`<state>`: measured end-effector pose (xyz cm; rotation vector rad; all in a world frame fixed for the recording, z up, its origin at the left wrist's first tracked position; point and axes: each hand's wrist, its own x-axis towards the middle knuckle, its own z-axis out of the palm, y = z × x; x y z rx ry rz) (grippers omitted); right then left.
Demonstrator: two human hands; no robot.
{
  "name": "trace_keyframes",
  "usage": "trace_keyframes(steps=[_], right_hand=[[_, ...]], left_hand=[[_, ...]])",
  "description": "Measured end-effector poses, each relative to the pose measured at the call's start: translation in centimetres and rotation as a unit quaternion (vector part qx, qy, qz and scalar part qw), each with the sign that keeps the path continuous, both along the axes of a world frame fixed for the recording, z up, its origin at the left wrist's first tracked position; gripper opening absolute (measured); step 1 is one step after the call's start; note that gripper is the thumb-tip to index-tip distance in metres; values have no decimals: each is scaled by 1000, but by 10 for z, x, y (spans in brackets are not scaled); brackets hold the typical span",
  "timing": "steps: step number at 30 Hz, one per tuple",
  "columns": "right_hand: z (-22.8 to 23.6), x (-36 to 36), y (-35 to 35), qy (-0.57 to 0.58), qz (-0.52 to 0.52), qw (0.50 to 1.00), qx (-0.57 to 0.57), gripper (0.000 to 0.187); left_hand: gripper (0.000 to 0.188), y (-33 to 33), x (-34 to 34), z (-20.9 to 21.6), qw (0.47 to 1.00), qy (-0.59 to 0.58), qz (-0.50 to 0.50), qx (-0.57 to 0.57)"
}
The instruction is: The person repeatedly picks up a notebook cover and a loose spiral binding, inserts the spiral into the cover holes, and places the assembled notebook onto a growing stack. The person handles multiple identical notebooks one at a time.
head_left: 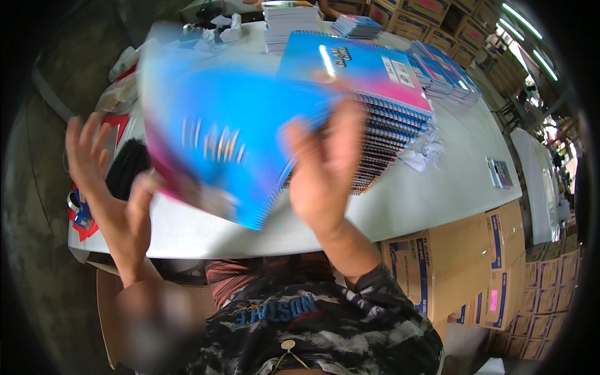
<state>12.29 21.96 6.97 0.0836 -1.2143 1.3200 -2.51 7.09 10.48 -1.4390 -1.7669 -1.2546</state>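
Note:
A blue and pink spiral notebook (231, 112) is tilted in the air over the table, smeared by motion. Its wire-bound edge is pinched by my right hand (328, 162), thumb lying over the cover; the fingers are partly blurred. My left hand (115, 194) is open at the notebook's left side, fingers spread upward. Its thumb is close to the pink edge; whether it touches I cannot tell. Behind my right hand rises a tall stack of spiral notebooks (384, 134), the top one with a blue and pink cover (375, 65).
A white table (462, 169) carries more notebook stacks (444, 75) at the right and a pile of books (290, 28) at the back. Crumpled wrapping (422, 150) lies beside the tall stack. A black bristly thing (128, 169) is at the left. Cardboard boxes (459, 256) stand at the front right.

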Motion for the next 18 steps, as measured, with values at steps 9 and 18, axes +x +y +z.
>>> trace_keyframes(steps=[9, 18], right_hand=[[40, 65, 79, -79, -491, 867, 14, 32], [-7, 77, 106, -185, -442, 876, -49, 26]], left_hand=[[36, 137, 56, 51, 958, -209, -155, 121], [25, 181, 43, -26, 970, -205, -85, 95]])
